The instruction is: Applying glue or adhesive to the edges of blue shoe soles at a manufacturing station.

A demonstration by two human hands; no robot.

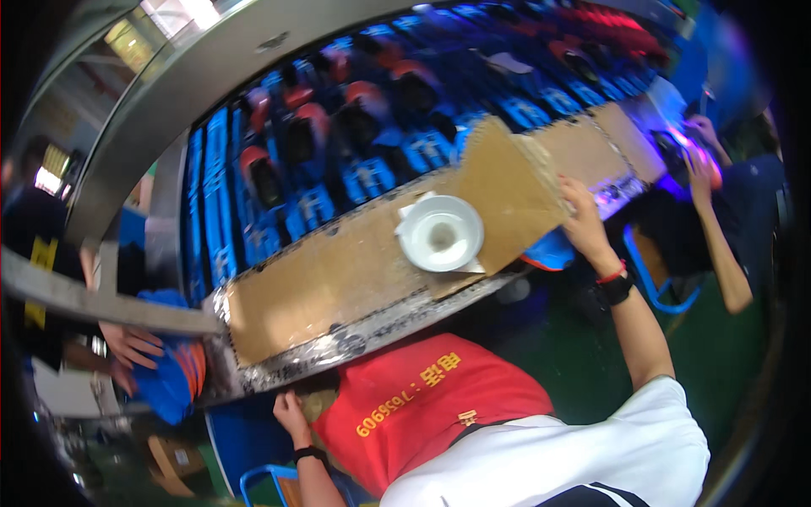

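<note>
At the worktable's right part, my right hand [583,215] has its fingers curled at the edge of a raised, tilted cardboard piece [507,190]. Just below that hand, a blue piece with an orange rim [549,251] shows past the table edge; I cannot tell whether the hand touches it. Beside the cardboard stands a white bowl [441,232] with a greyish patch inside. My left hand [291,416] is low, left of my red apron [439,389], its fingers closed next to something tan [319,404]. What it holds, if anything, is hidden.
Ahead runs a conveyor with rows of dark shoes with red-orange edges [306,135] on blue supports. Flat cardboard [321,279] covers the ledge. A co-worker at left handles blue pieces with orange rims [173,376]. Another co-worker [743,203] sits at right, near a blue-framed stool [655,270].
</note>
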